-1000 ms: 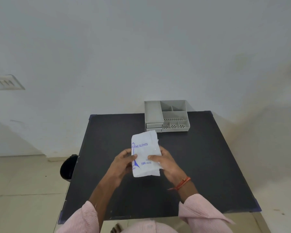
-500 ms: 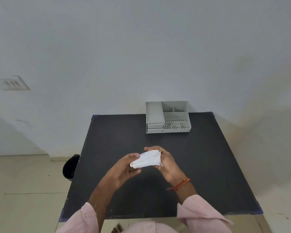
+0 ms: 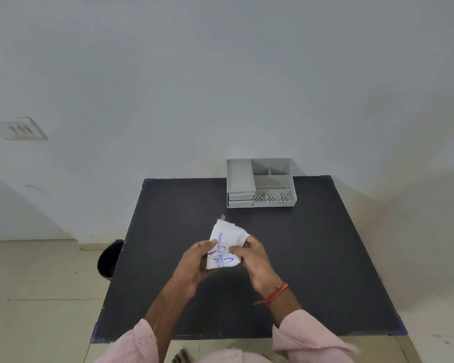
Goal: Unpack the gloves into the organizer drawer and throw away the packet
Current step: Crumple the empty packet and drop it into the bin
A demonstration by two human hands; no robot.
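Packet (image 3: 226, 243) now upturned between left hand (image 3: 195, 262), right hand (image 3: 252, 260)

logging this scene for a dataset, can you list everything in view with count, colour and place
white plastic glove packet with blue print: 1, white and blue, held above the table's middle
grey plastic compartment organizer with small drawers: 1, light grey, far edge of the table by the wall; drawers at its front left look shut
black square table: 1, black top
black round bin: 1, black, on the floor left of the table, partly hidden by it
white wall plate: 1, white, on the wall at far left
orange wrist thread: 1, orange, right wrist
pink striped sleeves: 2, pink, bottom edge
left hand: 1, gripping the packet's left side
right hand: 1, gripping the packet's right side
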